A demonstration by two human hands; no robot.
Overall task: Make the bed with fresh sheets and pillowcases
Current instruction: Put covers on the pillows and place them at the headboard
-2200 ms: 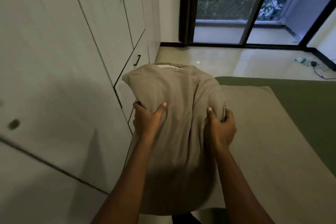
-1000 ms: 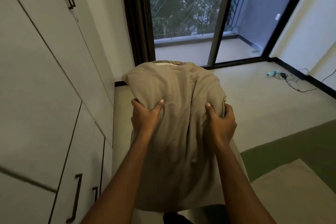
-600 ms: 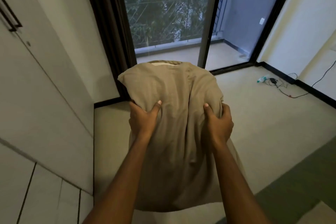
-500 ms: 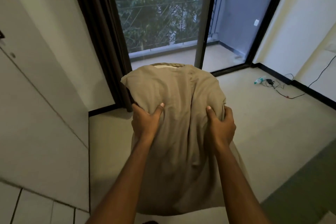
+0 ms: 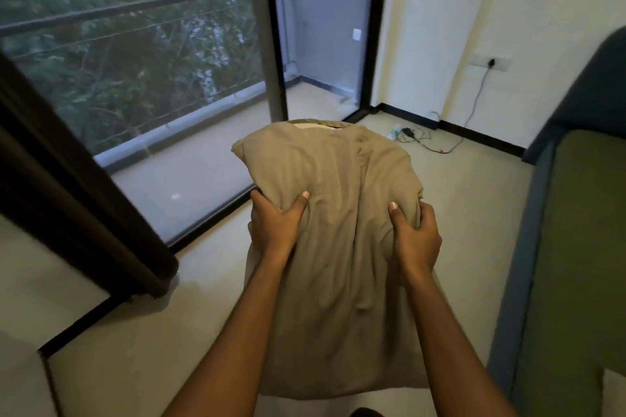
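Both hands, left hand [image 5: 276, 223] and right hand [image 5: 415, 235], grip the cased pillow [image 5: 333, 247] left of the bed [image 5: 576, 247]; placing it apparently remains.

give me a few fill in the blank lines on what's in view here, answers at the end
The left hand and right hand both grip a tan ____.
The bed sheet is ____.
The dark curtain hangs on the person's ____.
Missing words: pillow; green; left.
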